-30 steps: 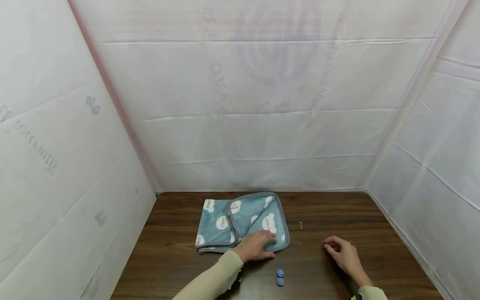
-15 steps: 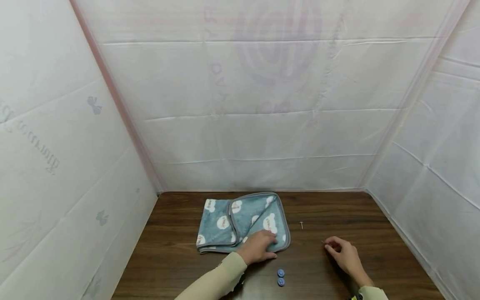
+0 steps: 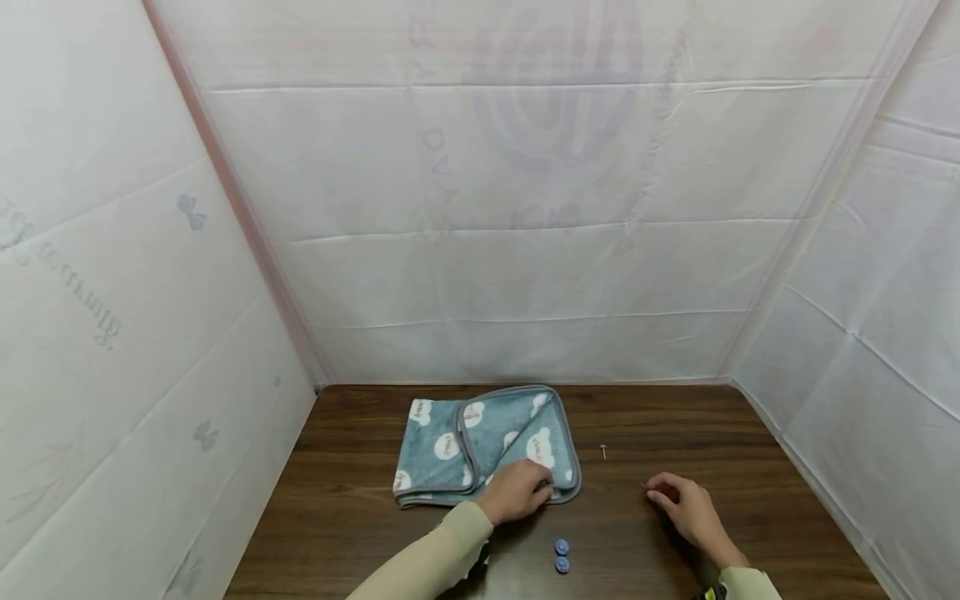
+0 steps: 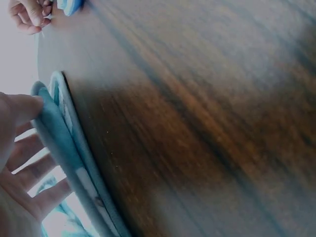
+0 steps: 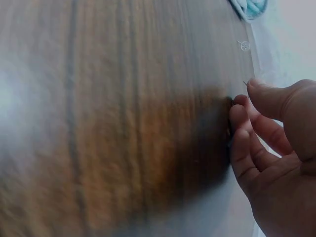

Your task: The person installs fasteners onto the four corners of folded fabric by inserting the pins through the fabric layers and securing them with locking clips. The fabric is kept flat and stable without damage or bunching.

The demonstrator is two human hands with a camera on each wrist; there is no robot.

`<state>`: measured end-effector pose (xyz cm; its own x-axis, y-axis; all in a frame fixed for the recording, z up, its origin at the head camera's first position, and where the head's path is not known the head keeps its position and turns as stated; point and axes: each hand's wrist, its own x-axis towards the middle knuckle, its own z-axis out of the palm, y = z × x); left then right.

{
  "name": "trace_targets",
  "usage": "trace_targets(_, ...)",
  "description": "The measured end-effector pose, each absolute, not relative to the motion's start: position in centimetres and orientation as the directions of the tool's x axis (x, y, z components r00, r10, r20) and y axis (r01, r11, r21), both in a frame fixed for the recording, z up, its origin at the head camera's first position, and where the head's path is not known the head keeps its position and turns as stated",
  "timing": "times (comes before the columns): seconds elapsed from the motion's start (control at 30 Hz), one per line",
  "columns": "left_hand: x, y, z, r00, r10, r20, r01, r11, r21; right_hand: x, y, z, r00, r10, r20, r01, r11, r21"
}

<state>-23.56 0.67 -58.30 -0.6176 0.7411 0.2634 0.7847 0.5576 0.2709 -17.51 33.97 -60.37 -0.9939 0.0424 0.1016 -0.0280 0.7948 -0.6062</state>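
A folded teal blanket [image 3: 487,442] with white cloud-like patches and grey piping lies on the wooden table. My left hand [image 3: 516,490] grips its near edge toward the right corner. In the left wrist view the thumb presses the piped edge [image 4: 52,128] while the fingers spread behind the fold. Further right, my right hand [image 3: 686,504] stays low over the table and pinches a thin pin [image 5: 245,83], its pointed tip sticking out past the thumb; its head is hidden. A similar pin [image 3: 603,452] with a clear round head lies between the blanket and this hand.
Two small blue round pieces [image 3: 562,556] sit one before the other near the table's front, between the hands. White sheeting [image 3: 525,275] walls off the back and both sides of the dark wooden table [image 3: 337,533].
My left hand's fingers have curled in at the blanket's near edge and now hold it, where before they lay over it. The right hand stays almost still with the pin.
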Motion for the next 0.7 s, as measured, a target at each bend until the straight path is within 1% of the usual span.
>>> trace_targets(0.13,-23.6,0.5,-57.9,-0.640,0.700,0.316,0.766,0.551,0.331,-18.0,33.8,-59.8,-0.993,0.003,0.121,-0.071,0.797,-0.600)
trace_targets(0.27,-23.8,0.2,-57.5,-0.664,0.666,0.341,0.743,0.537,0.399,-18.7,33.6,-59.2,-0.988,-0.017,0.156,-0.108,0.795,-0.596)
trace_targets(0.47,-24.2,-0.3,-57.3,-0.692,0.618,0.374,0.708,0.478,0.520,-19.7,32.7,-58.0,-0.976,-0.052,0.211,-0.172,0.780,-0.601)
trace_targets(0.7,-24.4,-1.0,-57.1,-0.753,0.562,0.342,0.630,0.467,0.620,-21.0,30.9,-57.4,-0.955,-0.084,0.286,-0.248,0.757,-0.605)
